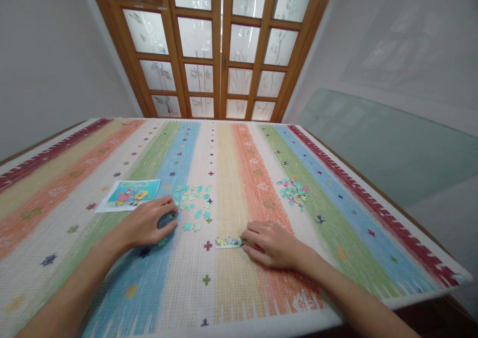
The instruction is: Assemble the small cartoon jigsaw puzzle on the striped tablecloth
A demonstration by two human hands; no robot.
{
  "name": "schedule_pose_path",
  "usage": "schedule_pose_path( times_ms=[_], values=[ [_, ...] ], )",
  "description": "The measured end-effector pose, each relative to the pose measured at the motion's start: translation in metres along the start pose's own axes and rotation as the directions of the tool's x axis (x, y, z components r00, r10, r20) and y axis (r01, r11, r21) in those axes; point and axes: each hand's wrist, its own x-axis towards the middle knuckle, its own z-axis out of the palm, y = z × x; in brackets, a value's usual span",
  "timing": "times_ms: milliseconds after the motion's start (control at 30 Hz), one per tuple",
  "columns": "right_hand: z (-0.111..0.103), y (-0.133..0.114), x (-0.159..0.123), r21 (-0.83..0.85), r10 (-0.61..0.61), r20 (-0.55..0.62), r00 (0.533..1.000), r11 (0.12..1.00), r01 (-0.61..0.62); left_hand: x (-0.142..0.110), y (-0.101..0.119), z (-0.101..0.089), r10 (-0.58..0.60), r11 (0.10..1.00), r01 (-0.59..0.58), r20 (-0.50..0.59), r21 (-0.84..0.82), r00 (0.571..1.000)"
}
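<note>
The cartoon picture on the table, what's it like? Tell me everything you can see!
The cartoon picture looks like a thin, paper-like sheet. It has a blue-green background, pale margins at the left and near edge, a pink figure and a yellow figure. It lies on the striped tablecloth, just beyond the left hand. Whether they touch, I can't tell.
</note>
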Motion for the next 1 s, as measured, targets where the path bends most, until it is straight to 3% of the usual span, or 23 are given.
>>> schedule_pose_path(
  times_ms=[100, 367, 700, 1000],
  values=[
    [-0.001, 0.0, 0.0, 0.001, 0.0, -0.005, 1.0, 1.0, 0.0, 0.003, 0.004, 0.004, 0.033, 0.999, -0.032, -0.025, 0.044, 0.999],
    [-0.003, -0.001, 0.001, 0.009, -0.004, 0.001, 1.0, 1.0, 0.004, 0.011, 0.008, 0.015, 0.033, 0.987, 0.013, -0.277, 0.162, 0.96],
    [-0.002, -0.001, 0.0, 0.018, -0.001, -0.005, 1.0, 1.0, 0.002, 0.011, 0.006, 0.02, 0.075, 0.992, -0.05, -0.235, 0.114, 0.969],
    [-0.002, -0.001, 0.0, 0.014, 0.0, 0.004, 1.0, 1.0, 0.0, 0.012, 0.025, 0.014, 0.162, 0.986, -0.164, -0.204, 0.005, 0.965]
  ],
)
